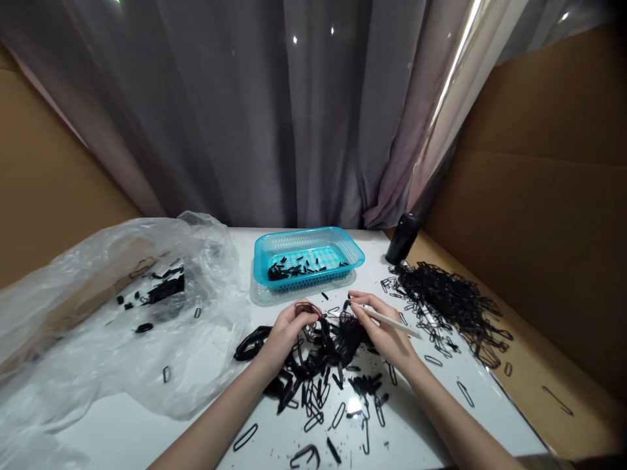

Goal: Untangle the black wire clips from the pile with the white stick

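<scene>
My left hand (290, 326) is closed, its thumb and fingers pinching a thin dark loop (307, 309) above a heap of black strips (328, 346). My right hand (385, 333) is also closed, gripping a slim white pen-like stick (392, 321) that slants across the palm. Near the right fingertips is a small dark piece (347, 304); whether it is the stick's tip or a separate bit I cannot tell. Black loops and short black pieces (365, 385) lie scattered on the white table (421, 418) below both hands.
Behind the hands stands a turquoise basket (357, 256) with black pieces inside. A clear plastic bag (206, 372) spreads over the left side, bearing black bits. To the right are a large pile of black loops (445, 300) and a dark cylinder (404, 238). Cardboard walls (548, 163) flank the table.
</scene>
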Action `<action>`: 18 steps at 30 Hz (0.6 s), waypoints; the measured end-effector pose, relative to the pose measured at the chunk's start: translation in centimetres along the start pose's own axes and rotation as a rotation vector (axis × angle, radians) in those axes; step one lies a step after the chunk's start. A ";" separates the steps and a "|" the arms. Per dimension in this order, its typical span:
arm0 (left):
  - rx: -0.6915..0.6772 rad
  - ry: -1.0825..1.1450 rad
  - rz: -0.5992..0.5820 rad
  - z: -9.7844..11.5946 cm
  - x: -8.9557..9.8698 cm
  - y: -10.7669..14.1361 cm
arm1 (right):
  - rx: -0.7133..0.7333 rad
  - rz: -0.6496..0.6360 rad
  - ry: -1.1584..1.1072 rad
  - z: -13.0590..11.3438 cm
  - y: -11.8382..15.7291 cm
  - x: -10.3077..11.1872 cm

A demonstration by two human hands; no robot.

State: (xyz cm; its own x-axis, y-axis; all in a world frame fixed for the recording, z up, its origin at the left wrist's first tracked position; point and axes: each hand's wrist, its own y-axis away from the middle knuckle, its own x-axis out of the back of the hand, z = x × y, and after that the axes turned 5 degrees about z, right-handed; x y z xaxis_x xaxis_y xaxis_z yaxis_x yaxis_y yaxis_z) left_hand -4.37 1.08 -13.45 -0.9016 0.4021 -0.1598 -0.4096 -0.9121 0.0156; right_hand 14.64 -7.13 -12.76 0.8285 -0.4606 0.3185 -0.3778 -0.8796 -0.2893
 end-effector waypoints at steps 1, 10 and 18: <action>0.003 0.000 0.002 0.0 0.0 0.0 | 0.001 -0.010 -0.022 -0.1 0.0 0.0; 0.004 -0.066 0.083 0.2 0.0 -0.1 | -0.023 0.135 -0.142 0.2 -0.7 0.9; -0.012 -0.107 0.089 0.6 -0.3 0.0 | -0.053 0.125 -0.013 0.5 -0.8 1.5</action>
State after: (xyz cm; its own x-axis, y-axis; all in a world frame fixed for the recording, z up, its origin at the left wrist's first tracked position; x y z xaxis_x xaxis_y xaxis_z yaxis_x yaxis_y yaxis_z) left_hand -4.22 1.03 -12.80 -0.9442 0.3254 -0.0516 -0.3264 -0.9451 0.0128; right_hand 16.39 -7.02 -12.47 0.7790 -0.5654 0.2712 -0.4992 -0.8209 -0.2773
